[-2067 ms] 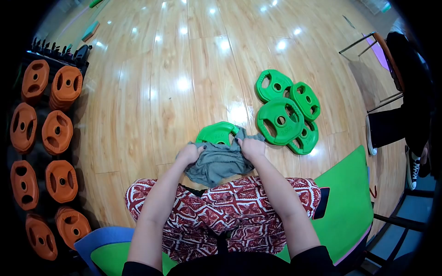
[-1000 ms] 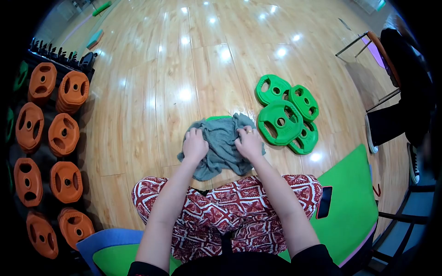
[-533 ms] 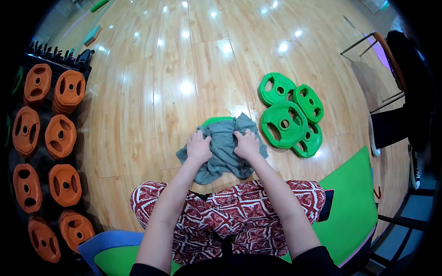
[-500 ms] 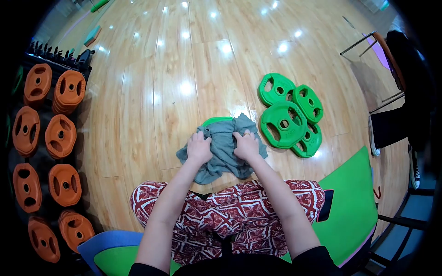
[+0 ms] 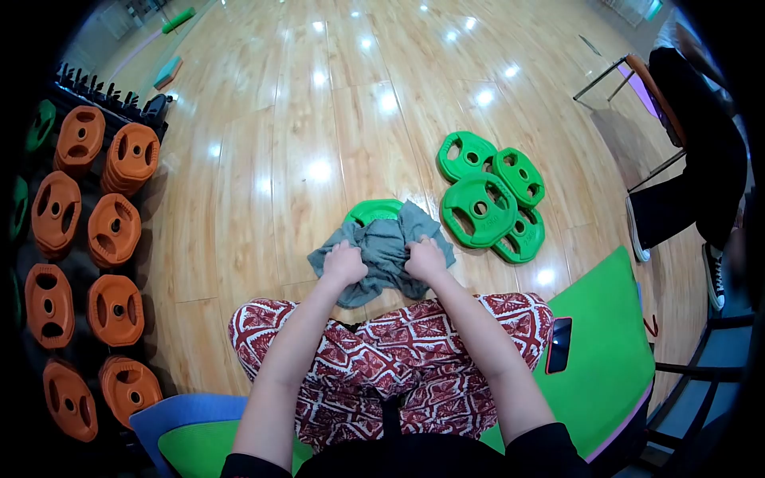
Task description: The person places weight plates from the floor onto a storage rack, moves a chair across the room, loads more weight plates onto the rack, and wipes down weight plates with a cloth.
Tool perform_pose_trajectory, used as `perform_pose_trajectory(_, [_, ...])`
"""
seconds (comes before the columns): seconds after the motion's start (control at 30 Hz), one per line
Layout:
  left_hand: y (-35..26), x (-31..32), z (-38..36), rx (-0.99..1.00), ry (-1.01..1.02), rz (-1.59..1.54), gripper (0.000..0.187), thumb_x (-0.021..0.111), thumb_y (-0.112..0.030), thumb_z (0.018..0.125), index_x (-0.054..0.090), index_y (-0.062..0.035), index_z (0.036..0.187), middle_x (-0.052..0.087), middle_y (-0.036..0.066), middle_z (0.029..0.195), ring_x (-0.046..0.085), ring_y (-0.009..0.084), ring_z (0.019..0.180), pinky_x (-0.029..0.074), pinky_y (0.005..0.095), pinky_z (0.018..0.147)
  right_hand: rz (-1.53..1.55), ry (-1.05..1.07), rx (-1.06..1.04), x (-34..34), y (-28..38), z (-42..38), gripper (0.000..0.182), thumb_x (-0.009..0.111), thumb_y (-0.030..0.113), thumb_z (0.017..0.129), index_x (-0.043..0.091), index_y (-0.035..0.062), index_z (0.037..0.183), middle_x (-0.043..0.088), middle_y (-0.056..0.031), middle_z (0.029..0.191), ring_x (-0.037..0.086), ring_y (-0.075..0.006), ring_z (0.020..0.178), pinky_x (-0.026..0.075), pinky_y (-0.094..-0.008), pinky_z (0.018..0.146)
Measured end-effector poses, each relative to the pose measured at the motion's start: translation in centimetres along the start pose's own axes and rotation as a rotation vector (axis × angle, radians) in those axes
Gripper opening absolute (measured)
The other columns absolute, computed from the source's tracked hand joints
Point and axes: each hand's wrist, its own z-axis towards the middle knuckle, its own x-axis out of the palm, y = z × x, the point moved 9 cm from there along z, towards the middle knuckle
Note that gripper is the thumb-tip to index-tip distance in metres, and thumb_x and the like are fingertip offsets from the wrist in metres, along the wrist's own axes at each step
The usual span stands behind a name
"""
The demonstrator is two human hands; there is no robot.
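Note:
A grey-green cloth (image 5: 386, 253) lies crumpled over a green weight plate (image 5: 373, 210) on the floor before my knees. The far part of the plate shows beyond the cloth; the rest is covered. My left hand (image 5: 345, 264) grips the cloth's left side with curled fingers. On the other side, my right hand (image 5: 425, 260) has its fingers bunched into the cloth, near a raised fold. Right of the cloth, several green weight plates (image 5: 479, 210) overlap in a pile, apart from my hands.
A rack with stacked orange weight plates (image 5: 115, 309) stands on the left. A phone (image 5: 559, 345) lies on the green mat (image 5: 599, 350) beside my right knee. Another person in black trousers (image 5: 677, 207) sits on a chair (image 5: 655, 95) at the right.
The cloth has been drawn a little toward me, so more of the plate's far part shows. Both hands keep hold of it. The camera view has tilted slightly.

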Motion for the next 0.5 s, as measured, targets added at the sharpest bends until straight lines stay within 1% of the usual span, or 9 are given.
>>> perform_pose_trajectory(0.07, [1.4,3.3,1.6,-0.048,0.146,-0.261,0.053,0.051,-0.019,0.065,0.045,-0.0022,0.115,0.053,0.013,0.075,0.053,0.0248,0.07,0.044,0.0358,0.063,0.12,-0.058,0.019,0.3,-0.6,1.0,0.044,0.05,0.011,0.063,0.053,0.0094,0.107,0.049,-0.0167,0.101,0.046,-0.0298,0.097,0.038,-0.0353,0.085])
perform_pose_trajectory(0.1, [1.0,2.4,1.5,-0.051,0.149,-0.261,0.053,0.051,-0.019,0.065,0.045,-0.0022,0.115,0.053,0.013,0.075,0.053,0.0248,0.07,0.044,0.0358,0.063,0.242,-0.112,0.042,0.7,-1.1,1.6,0.049,0.049,0.01,0.062,0.051,0.0083,0.111,0.051,-0.0181,0.097,0.048,-0.0306,0.094,0.038,-0.035,0.086])
perform_pose_trajectory(0.13, [1.0,2.9,1.2,-0.188,0.273,-0.589,0.054,0.05,-0.019,0.066,0.04,-0.001,0.116,0.052,0.01,0.068,0.051,0.021,0.058,0.042,0.0326,0.053,0.244,-0.107,0.042,1.6,-1.3,2.5,0.049,0.049,0.01,0.062,0.051,0.0083,0.111,0.051,-0.0181,0.097,0.048,-0.0306,0.094,0.038,-0.035,0.086])
perform_pose_trajectory(0.2, [0.1,4.4,1.4,-0.347,0.536,-1.111,0.048,0.047,-0.017,0.069,0.03,-0.0026,0.112,0.051,0.004,0.061,0.042,0.0099,0.04,0.035,0.024,0.035,0.455,-0.187,0.014,1.3,-1.0,4.3,0.036,0.048,0.012,0.067,0.049,0.0012,0.101,0.054,-0.0157,0.081,0.055,-0.0262,0.075,0.046,-0.036,0.065])
perform_pose_trajectory(0.23, [0.3,4.7,1.9,-0.352,0.54,-1.111,0.048,0.047,-0.017,0.069,0.03,-0.0026,0.112,0.051,0.004,0.061,0.042,0.0099,0.04,0.035,0.024,0.035,0.456,-0.182,0.016,1.3,-1.2,5.1,0.036,0.048,0.012,0.067,0.049,0.0012,0.101,0.054,-0.0157,0.081,0.055,-0.0262,0.075,0.046,-0.036,0.065])
perform_pose_trajectory(0.3, [0.1,5.1,3.2,-0.408,0.469,-1.487,0.04,0.046,-0.015,0.07,0.029,-0.005,0.105,0.052,0.005,0.063,0.041,0.0098,0.04,0.035,0.0233,0.036,1.155,0.367,0.325,3.6,-0.2,4.2,0.02,0.048,0.014,0.07,0.048,0.0015,0.085,0.048,-0.0085,0.061,0.047,-0.0166,0.045,0.04,-0.0285,0.039])
perform_pose_trajectory(0.33, [-0.4,4.9,3.1,-0.446,0.493,-1.535,0.045,0.045,-0.013,0.071,0.024,-0.0046,0.109,0.052,0.005,0.062,0.041,0.0093,0.04,0.033,0.0219,0.036,1.142,0.383,0.324,3.3,0.1,4.4,0.01,0.048,0.014,0.072,0.041,0.0077,0.075,0.041,-0.0007,0.059,0.037,-0.0085,0.041,0.029,-0.0215,0.033])
perform_pose_trajectory(0.43, [-0.6,4.8,3.3,-0.404,0.484,-1.529,0.032,0.047,-0.014,0.072,0.029,-0.0035,0.097,0.052,0.007,0.065,0.04,0.0093,0.042,0.036,0.0229,0.04,1.242,0.402,0.296,3.8,-0.1,5.2,0.011,0.048,0.013,0.072,0.042,0.0068,0.078,0.042,-0.0015,0.06,0.038,-0.009,0.042,0.031,-0.022,0.034])
perform_pose_trajectory(0.5, [-0.4,4.9,3.4,-0.399,0.5,-1.477,0.035,0.048,-0.014,0.071,0.029,-0.0021,0.099,0.052,0.007,0.063,0.041,0.0094,0.042,0.035,0.0227,0.039,1.214,0.435,0.301,4.0,0.1,5.2,0.013,0.048,0.012,0.071,0.043,0.0061,0.082,0.042,-0.0013,0.06,0.038,-0.0085,0.042,0.031,-0.0217,0.034])
